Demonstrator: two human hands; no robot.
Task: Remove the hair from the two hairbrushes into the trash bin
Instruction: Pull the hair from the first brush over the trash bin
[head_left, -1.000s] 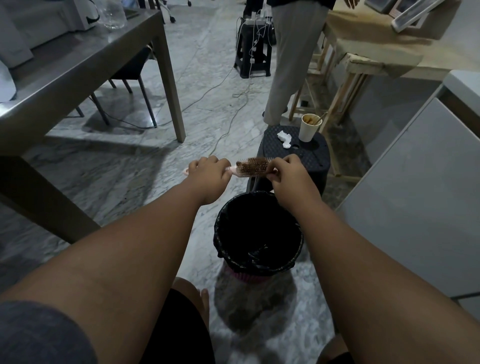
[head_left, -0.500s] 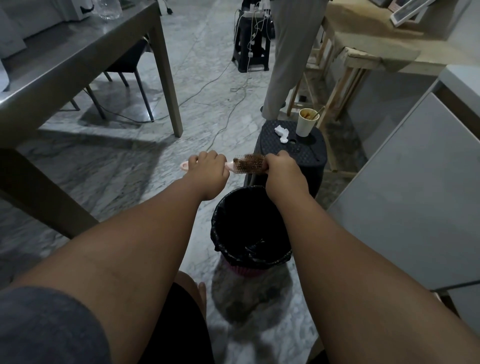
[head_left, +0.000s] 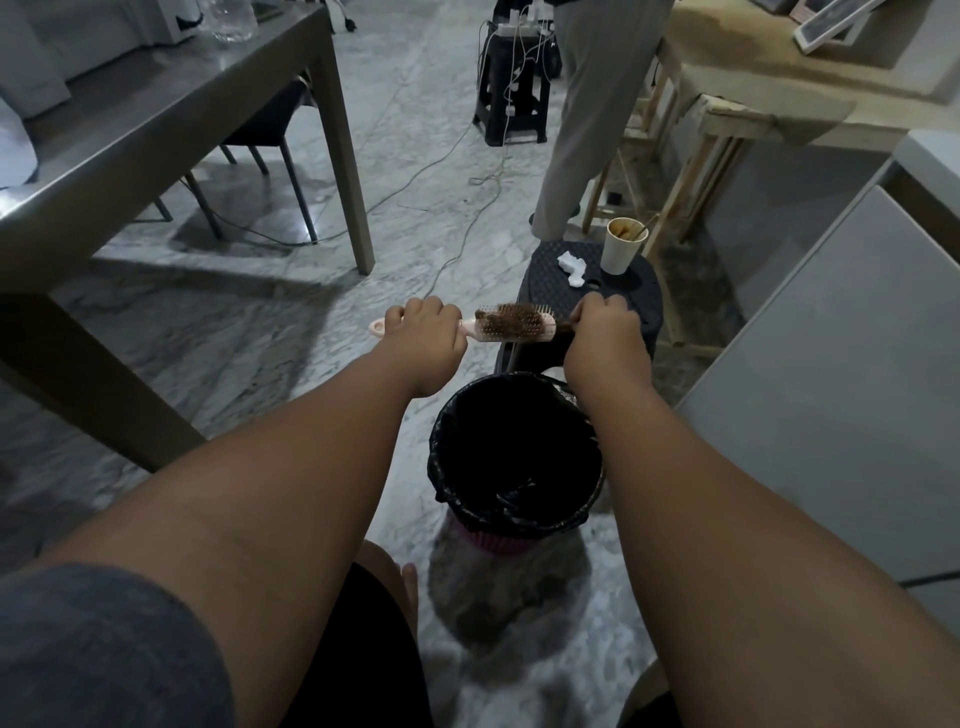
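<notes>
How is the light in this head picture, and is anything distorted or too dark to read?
Head view: dim, soft indoor light; the trash bin is nearly black inside, unreadable; the wide lens slants the table legs and swells the forearms; the hairbrush, its hair, the left hand and right hand are sharp.

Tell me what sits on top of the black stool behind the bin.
A paper cup and a crumpled white tissue sit on the stool. Its near edge is covered by the right hand and hairbrush.
</notes>
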